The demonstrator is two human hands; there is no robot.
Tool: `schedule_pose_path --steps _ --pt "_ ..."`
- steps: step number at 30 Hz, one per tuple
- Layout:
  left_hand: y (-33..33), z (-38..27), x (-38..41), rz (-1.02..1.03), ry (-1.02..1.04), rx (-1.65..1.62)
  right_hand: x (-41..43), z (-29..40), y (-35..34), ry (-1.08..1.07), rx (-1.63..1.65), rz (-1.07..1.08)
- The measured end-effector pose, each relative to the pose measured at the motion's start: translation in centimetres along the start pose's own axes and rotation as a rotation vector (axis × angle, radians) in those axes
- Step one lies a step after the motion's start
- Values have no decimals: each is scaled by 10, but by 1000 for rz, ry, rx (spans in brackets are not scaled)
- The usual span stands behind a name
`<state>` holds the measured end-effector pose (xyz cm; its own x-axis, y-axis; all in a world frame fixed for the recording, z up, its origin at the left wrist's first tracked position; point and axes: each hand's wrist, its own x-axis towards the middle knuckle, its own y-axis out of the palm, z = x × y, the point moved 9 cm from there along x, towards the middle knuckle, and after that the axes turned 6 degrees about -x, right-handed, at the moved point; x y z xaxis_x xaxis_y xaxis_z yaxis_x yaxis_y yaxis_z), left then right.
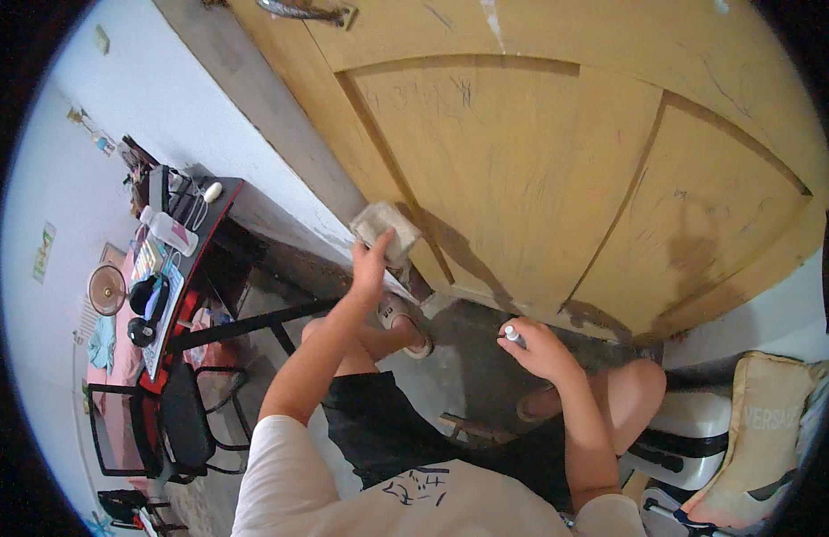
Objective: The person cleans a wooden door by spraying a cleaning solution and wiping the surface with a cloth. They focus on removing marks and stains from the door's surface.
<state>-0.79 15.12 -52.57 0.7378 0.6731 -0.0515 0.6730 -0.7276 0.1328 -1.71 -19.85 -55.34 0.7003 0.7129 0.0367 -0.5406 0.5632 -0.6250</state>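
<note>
A folded beige cloth [395, 223] is in my left hand [370, 265], its thumb spread over the near face. The cloth lies against the lower left edge of a yellow wooden door [515, 174], by the grey door frame [287, 121]; whether it touches both cannot be made out. My right hand [540, 349] is curled around a small bottle [513, 335] with a white nozzle top, mostly hidden by the fingers. That hand is above the floor, apart from the door's bottom edge. Pencil-like scribbles and scuffs mark the door panels.
On the left stands a black desk [236, 184] with a white bottle [169, 230], a mouse [213, 192] and a keyboard [164, 322]. Near it are a black chair [186, 419] and a fan [107, 290]. To the right are a silver suitcase [689, 416] and a beige cushion [756, 436].
</note>
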Motion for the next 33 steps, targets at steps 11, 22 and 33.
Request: schedule_pose_path --steps 11,22,33 --pt "39 -320 -35 -70 1249 500 -4 1 4 -35 31 2" --pt "72 -340 -33 -156 1417 644 -3 -3 -6 -34 9 -30" --pt "136 -335 -83 100 1631 693 -8 -4 -15 -13 49 -47"
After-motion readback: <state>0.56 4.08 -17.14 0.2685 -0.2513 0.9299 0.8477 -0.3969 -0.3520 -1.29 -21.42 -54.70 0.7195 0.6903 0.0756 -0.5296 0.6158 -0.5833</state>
